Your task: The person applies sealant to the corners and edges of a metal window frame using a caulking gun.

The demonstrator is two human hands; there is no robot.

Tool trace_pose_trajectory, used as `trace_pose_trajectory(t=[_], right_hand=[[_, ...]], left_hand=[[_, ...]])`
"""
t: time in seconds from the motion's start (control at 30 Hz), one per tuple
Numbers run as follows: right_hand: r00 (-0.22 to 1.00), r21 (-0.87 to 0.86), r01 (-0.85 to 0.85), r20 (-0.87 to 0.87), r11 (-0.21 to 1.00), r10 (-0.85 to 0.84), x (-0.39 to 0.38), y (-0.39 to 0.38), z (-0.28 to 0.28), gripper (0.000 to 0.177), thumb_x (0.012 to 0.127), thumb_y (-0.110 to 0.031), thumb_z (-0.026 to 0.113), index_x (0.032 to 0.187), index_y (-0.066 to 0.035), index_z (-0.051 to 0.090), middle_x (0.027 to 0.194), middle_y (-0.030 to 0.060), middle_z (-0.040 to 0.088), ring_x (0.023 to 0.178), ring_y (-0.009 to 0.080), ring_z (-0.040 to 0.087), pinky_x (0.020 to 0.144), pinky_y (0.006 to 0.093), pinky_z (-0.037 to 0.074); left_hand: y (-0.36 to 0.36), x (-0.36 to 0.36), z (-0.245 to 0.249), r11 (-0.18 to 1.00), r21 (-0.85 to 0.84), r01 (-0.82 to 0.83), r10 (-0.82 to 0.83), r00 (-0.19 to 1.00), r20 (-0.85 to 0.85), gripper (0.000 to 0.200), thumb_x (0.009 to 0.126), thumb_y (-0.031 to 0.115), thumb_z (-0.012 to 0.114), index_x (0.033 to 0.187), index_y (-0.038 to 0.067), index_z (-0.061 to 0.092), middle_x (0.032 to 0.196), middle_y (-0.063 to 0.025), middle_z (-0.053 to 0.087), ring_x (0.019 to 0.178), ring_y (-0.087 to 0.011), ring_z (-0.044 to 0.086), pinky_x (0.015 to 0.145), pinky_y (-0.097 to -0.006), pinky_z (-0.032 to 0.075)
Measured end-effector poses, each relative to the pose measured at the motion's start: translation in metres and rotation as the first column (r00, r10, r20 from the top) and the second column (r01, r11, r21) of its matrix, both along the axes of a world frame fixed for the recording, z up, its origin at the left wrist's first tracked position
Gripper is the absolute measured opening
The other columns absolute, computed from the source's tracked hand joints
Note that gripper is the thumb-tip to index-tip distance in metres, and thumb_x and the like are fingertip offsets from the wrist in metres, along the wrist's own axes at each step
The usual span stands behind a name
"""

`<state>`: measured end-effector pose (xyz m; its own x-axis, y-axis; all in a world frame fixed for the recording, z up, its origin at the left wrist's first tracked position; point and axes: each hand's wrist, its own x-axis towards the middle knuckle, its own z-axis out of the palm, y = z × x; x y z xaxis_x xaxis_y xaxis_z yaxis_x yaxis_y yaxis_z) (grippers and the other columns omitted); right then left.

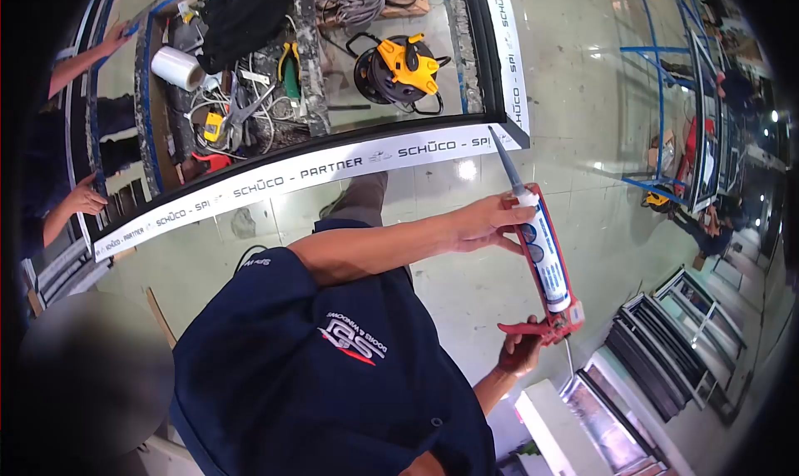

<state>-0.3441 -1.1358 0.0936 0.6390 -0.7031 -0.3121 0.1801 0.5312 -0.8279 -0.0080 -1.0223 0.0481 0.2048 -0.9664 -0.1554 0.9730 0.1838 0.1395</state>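
A red caulking gun (550, 260) loaded with a white and blue sealant cartridge (545, 255) is in both my hands. My left hand (493, 220) is closed around the front of the cartridge, at the base of the grey nozzle (508, 166). At the rear, my right hand (522, 349) wraps the red handle and trigger. The nozzle's tip meets the corner of a dark window frame (491, 120) in view; whether it touches is hard to tell. White printed film (308, 174) runs along the frame's edges.
Below the frame, a bench shelf holds a yellow and black cable reel (408, 66), a plastic film roll (177, 68), and scattered tools. Another person's hands (83, 197) are at the frame's left end. Blue racks (662, 52) and stacked frames (657, 351) stand to the right.
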Motion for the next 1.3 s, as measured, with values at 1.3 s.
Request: trace_pose_trajectory(t=[1.3], right_hand=[[0.120, -0.439, -0.857, -0.681, -0.271, 0.722, 0.542, -0.344, 0.151, 0.058, 0.088, -0.029, 0.075, 0.127, 0.007, 0.052, 0.112, 0.0284, 0.062, 0.070, 0.0287, 0.064, 0.056, 0.0343, 0.051]], left_hand=[[-0.212, 0.074, -0.091, 0.394, 0.313, -0.864, 0.862, 0.465, 0.200, 0.064, 0.096, 0.056, 0.057, 0.134, 0.005, 0.058, 0.134, -0.0061, 0.058, 0.127, -0.0164, 0.047, 0.108, -0.0357, 0.035]])
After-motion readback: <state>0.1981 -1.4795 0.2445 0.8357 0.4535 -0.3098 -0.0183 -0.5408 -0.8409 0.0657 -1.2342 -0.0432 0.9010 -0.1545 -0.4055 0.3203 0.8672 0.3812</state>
